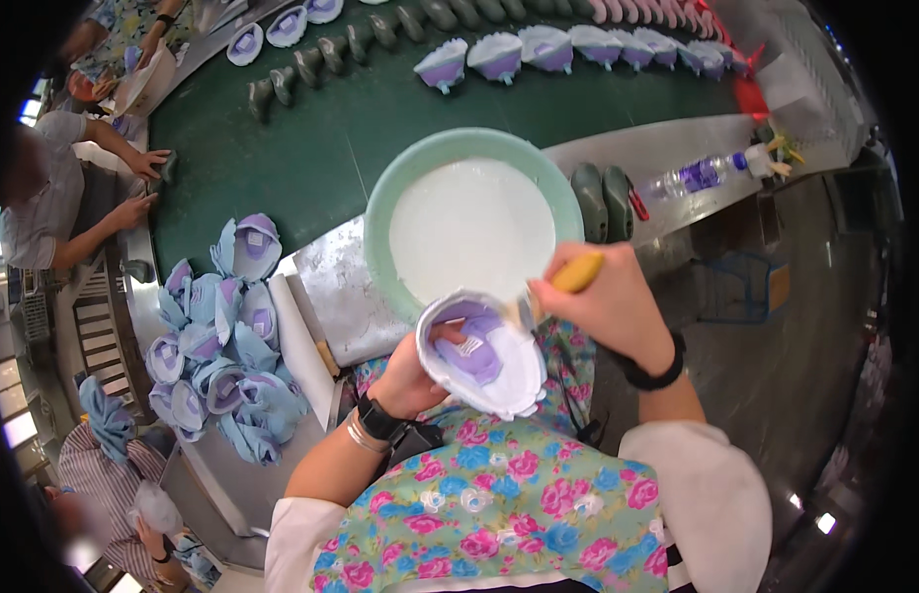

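My left hand (405, 381) grips a shoe upper (494, 393) with a white rim and purple inside, its thumb reaching inside. The upper is tilted with its opening facing up, just in front of a pale green basin (383, 193) of white liquid (469, 222). In my right hand (618, 306) is a brush with a yellow handle (579, 272). Its bristles, partly hidden, are at the upper's right edge; I cannot tell whether they touch it.
Blue and purple uppers (222, 346) lie heaped at left. Dark green shoe lasts (331, 54) and more uppers (494, 59) line the green work surface (311, 148). Two dark lasts (603, 203) and a bottle (702, 175) stand right of the basin. Co-workers (59, 188) work at far left.
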A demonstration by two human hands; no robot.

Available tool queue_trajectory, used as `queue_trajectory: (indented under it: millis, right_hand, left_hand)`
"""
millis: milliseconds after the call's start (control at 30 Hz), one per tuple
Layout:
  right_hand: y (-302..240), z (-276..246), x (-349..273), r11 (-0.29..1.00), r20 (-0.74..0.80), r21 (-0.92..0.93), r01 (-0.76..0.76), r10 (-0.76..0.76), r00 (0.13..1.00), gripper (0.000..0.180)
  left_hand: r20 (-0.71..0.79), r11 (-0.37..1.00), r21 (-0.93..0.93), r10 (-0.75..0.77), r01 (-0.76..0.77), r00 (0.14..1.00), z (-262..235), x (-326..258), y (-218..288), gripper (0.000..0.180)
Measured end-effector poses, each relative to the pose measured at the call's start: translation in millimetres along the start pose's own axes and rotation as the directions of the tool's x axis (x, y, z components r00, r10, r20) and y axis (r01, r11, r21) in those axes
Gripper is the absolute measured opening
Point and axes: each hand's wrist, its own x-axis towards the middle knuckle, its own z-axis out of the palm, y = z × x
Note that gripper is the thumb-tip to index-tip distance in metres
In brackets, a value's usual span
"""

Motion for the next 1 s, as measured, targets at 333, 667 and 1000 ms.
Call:
queue_trajectory:
  millis: [333, 667, 1000]
  right_hand:
    - [-4, -31, 20, 0.905, -0.262, 0.351, -0.24, 0.341, 0.903, 0.014]
    - [10, -9, 55, 0.879, -0.296, 0.299, -0.372, 0.456, 0.839, 0.015]
    - [9, 9, 81, 0.971, -0.227, 0.169, -0.168, 0.204, 0.952, 0.027]
  left_hand:
    - [-0.068, 0.576, 0.333, 0.805, -0.747, 0.59, -40, 56, 193, 0.042]
    - [-0.171, 0.597, 0.755, 0.58, -0.272, 0.796, -86, 239, 313, 0.067]
    - [-0.199, -0.638, 0.544, 0.533, 0.545, 0.822, -217, -30, 364, 0.066]
